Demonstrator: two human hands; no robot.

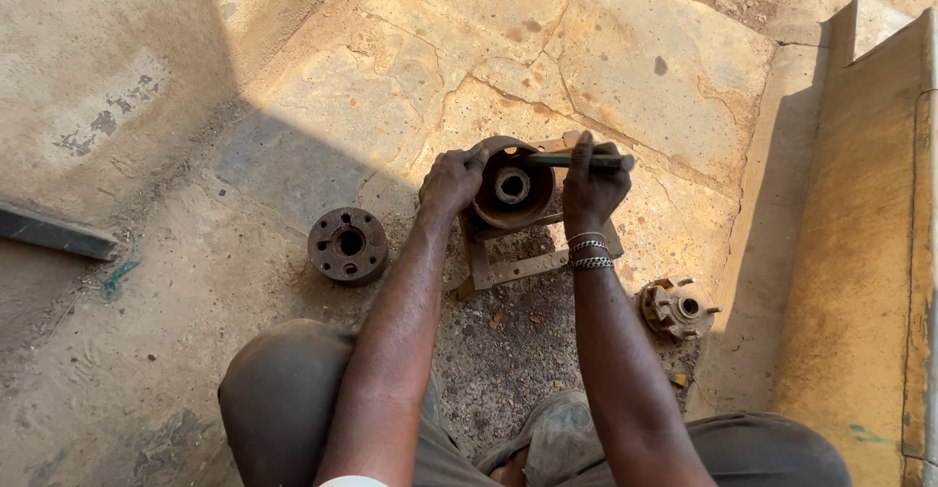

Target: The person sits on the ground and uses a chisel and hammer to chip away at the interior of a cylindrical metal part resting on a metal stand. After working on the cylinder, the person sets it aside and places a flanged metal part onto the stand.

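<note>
Cracked, sunlit stone paving (625, 67) runs into sandy, gritty ground where the person squats, knees spread, both forearms reaching forward and down. At the centre a rusty round drum-shaped metal part (512, 186) with a bearing hole in its middle sits on a rusty flat metal bracket frame (518, 267) lying on the ground. The left hand (451, 182) is curled over the drum's left rim, fingers closed on it, wrist straight. The right hand (592, 186), with metal bangles at the wrist, has its fingers wrapped around a slim green-handled tool (576, 160) held level across the drum's upper right edge.

Left of the forearms, apart from the drum, lies a dark round cast-iron flange with holes (348, 245). To the right, near the right forearm, rests a rusty hub with studs (678, 307). A raised concrete kerb (860, 233) walls in the right side; open paving lies beyond the drum, open sand to the left.
</note>
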